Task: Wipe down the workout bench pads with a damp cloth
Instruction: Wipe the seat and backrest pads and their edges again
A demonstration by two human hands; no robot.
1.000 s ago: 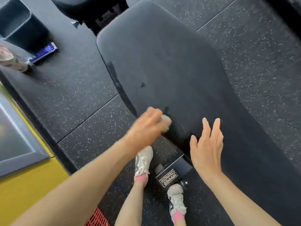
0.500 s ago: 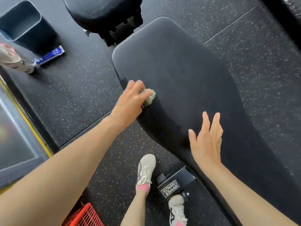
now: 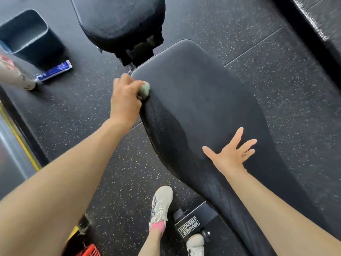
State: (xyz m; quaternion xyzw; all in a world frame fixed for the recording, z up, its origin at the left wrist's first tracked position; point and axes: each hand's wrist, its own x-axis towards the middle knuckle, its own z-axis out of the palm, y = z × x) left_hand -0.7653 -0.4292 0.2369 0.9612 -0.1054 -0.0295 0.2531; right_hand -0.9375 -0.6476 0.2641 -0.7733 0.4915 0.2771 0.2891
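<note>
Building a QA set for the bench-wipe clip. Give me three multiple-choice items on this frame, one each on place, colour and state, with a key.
1. Where is the cloth?
A. Under the right hand.
B. At the left edge of the long pad, near its far end.
C. Lying loose in the middle of the long pad.

2. What colour is the cloth?
A. Pale green.
B. Red.
C. Black.

3. How is the right hand?
A. Curled into a fist.
B. Gripping the cloth.
C. Open and splayed over the long pad.

Key:
1 B, the left hand grips the cloth against that edge of the pad.
2 A, the wad poking out of the left hand is pale green.
3 C, the right hand is splayed and holds nothing.
</note>
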